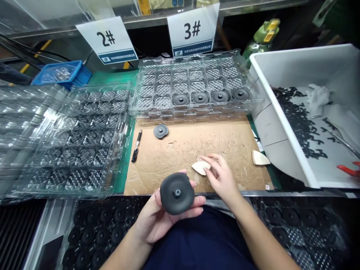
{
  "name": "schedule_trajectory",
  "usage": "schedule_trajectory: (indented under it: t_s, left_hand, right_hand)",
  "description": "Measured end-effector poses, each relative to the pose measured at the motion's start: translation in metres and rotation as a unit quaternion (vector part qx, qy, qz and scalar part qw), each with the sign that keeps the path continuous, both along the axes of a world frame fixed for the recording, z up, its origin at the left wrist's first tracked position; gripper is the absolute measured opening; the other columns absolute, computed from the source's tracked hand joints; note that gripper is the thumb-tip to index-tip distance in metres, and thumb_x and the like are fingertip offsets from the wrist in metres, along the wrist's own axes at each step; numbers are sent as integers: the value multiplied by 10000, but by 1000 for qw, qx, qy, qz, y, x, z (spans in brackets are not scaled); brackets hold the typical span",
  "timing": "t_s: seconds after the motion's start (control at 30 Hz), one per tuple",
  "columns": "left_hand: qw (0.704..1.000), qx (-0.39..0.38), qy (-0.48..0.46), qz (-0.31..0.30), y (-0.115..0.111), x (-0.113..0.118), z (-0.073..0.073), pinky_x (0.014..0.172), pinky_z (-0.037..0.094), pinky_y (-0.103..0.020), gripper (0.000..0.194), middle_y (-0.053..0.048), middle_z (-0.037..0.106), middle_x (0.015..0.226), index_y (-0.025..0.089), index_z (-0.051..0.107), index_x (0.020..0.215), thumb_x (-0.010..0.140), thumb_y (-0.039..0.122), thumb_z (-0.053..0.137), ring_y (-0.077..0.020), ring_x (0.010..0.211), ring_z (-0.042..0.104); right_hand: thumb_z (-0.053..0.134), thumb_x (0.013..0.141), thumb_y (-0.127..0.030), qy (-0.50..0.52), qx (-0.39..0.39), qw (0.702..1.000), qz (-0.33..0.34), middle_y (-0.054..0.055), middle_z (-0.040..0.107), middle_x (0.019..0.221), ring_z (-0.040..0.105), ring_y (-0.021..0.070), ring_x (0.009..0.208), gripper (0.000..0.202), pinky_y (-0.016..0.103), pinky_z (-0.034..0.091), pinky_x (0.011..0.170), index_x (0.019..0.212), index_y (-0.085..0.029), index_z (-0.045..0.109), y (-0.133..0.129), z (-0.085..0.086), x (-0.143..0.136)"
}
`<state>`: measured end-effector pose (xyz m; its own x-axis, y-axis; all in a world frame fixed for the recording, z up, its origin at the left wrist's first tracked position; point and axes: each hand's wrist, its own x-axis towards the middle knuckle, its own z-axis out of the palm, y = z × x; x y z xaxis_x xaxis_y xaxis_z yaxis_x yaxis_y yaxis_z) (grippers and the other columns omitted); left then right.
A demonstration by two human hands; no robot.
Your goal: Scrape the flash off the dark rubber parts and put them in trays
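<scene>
My left hand (165,221) holds a black rounded disc (184,200) with a raised hub at its centre, tilted toward the camera. Its fingers wrap behind the disc. To the right, my right hand (222,174) pinches a small cream-coloured pointed block (200,167) just above the cardboard sheet (180,150). The block and the disc are apart. Farther back on the cardboard lies a second, similar disc (161,131). Behind it, a clear plastic tray (134,101) carries several such discs in its front row, at the right; its other pockets show only a cross-hatched pattern.
A pen (137,146) lies at the cardboard's left, and another cream block (260,158) at its right edge. A white bin (305,165) with small black pieces and red-handled pliers (348,170) stands at right. Stacked clear trays (92,138) are at left, a green spray bottle (261,37) behind.
</scene>
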<state>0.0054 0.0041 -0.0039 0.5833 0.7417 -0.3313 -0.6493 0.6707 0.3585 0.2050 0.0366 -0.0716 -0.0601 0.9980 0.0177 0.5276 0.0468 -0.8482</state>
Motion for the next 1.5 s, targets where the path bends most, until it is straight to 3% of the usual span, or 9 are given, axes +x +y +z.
schedule_trajectory:
  t_s: [0.13,0.3,0.43,0.67,0.87,1.03,1.27,1.37,1.5]
  left_hand:
    - [977,169,131,8,3,-2,5,838,473,-373,608,-42,549,1185,405,352,1309,753,465,591,-242,963,603]
    - [818,412,402,-2,2,-4,-1,969,379,-409,958,-71,493,1238,415,57,1383,710,132,678,-245,1144,477]
    - [765,474,436,8,1,-3,-7,957,400,-387,1007,-87,505,1221,348,30,1399,680,139,704,-229,1112,499]
    - [813,413,409,-39,1,-7,-3,960,387,-361,985,-58,548,1137,323,71,1397,661,375,723,-212,1049,539]
    - [871,334,347,-96,0,-3,-5,988,335,-427,982,-56,569,1104,334,84,1386,637,488,699,-244,1062,541]
    - [880,328,326,-113,1,1,-5,985,337,-412,991,-48,579,1095,345,104,1378,615,461,725,-235,1046,555]
    - [872,326,349,-112,3,2,-9,994,329,-389,933,-52,559,1174,355,148,1370,640,413,725,-237,1113,511]
    - [870,319,360,-114,4,4,-13,993,330,-361,900,-45,554,1189,359,174,1365,649,427,715,-231,1124,503]
    - [867,289,385,-129,6,10,-17,991,328,-317,812,-29,569,1197,360,240,1345,672,477,678,-221,1136,496]
  right_hand:
    - [501,850,-220,87,-28,996,-1,55,579,1003,540,126,692,286,286,474,650,1126,-229,575,-12,33,1]
    - [612,800,-233,243,-111,963,-23,-10,615,820,549,109,696,224,212,467,627,1019,-282,615,-36,50,8]
    - [614,807,-211,309,-146,939,25,-19,631,852,567,105,764,262,202,459,674,1044,-321,595,-43,62,2]
    - [638,792,-229,311,-223,906,182,-25,660,824,569,93,722,226,206,432,659,1008,-299,644,-27,81,-6]
    - [685,746,-205,372,-299,856,201,-30,661,743,580,72,683,188,184,435,655,928,-251,685,-21,82,-4]
    - [721,693,-170,420,-344,822,172,-23,671,722,609,68,679,88,164,467,652,774,-194,696,-24,79,-4]
    - [757,652,-257,378,-338,858,88,7,691,715,630,107,668,151,198,484,643,785,-200,715,-33,69,5]
    - [720,699,-305,326,-278,901,62,11,662,730,595,110,670,157,213,461,633,823,-208,714,-42,66,15]
    - [727,691,-323,204,-151,963,91,-8,574,705,530,103,648,292,220,414,611,971,-247,694,-53,65,21]
